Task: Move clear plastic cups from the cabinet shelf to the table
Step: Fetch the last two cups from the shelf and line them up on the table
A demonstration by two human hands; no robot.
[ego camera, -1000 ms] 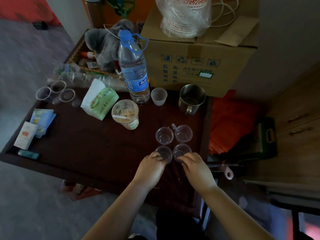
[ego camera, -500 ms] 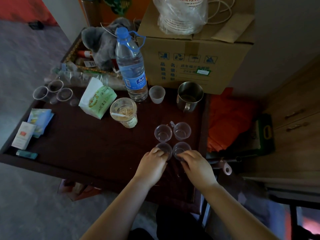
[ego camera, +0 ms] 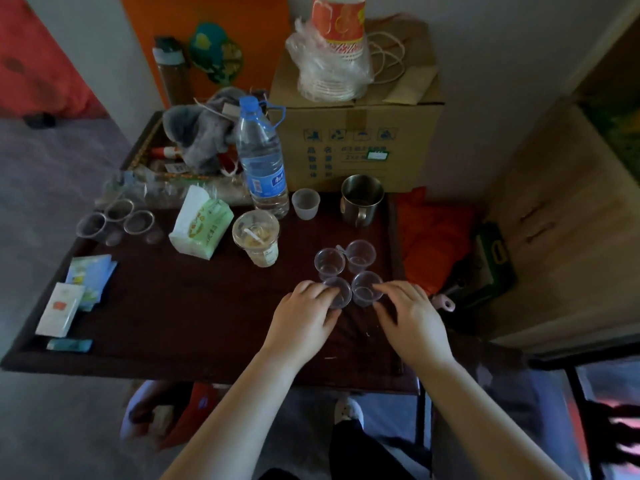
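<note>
Four clear plastic cups stand upright in a tight square on the dark table (ego camera: 194,306), near its right edge. My left hand (ego camera: 301,320) holds the near-left cup (ego camera: 338,295) from its left side. My right hand (ego camera: 412,317) has forefinger and thumb on the right side of the near-right cup (ego camera: 364,292), its other fingers spread. The two far cups (ego camera: 329,264) (ego camera: 360,255) touch the near ones. Three more clear cups (ego camera: 114,221) sit at the table's far left edge.
Behind the cups stand a lidded drink cup (ego camera: 256,239), a water bottle (ego camera: 263,161), a small white cup (ego camera: 305,203), a steel mug (ego camera: 362,202) and a cardboard box (ego camera: 353,143). A tissue pack (ego camera: 201,223) lies left. A wooden cabinet (ego camera: 561,216) stands right.
Both hands stay on the two near cups. My right hand has slid slightly right and its fingers have spread. The view has tilted up a little.
</note>
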